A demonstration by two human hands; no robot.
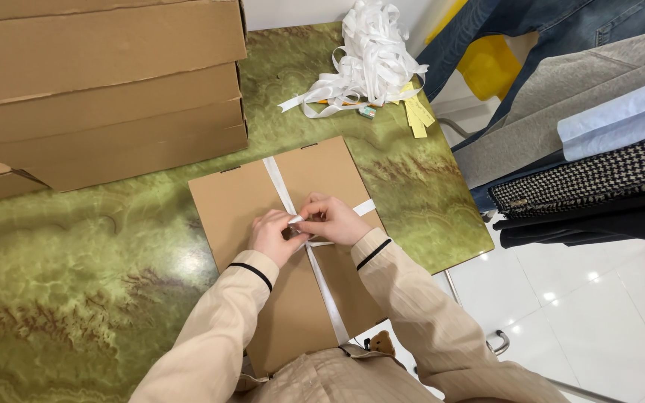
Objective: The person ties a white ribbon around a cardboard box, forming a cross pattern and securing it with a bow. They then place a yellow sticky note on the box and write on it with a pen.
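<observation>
A flat brown cardboard box (233, 201) lies on the green marbled table (76, 254) in front of me. A white ribbon (278, 183) runs lengthwise over its lid, and another strand crosses it toward the right edge. My left hand (274, 235) and my right hand (334, 220) meet at the crossing in the middle of the lid. Both pinch the ribbon ends between fingertips, close together. Beige sleeves with dark cuffs cover my forearms.
A stack of large flat cardboard boxes (106, 82) fills the back left of the table. A tangled heap of white ribbon (371, 56) and yellow paper tags (418, 116) lie at the back edge. Hanging clothes (584, 142) crowd the right side above a white tiled floor.
</observation>
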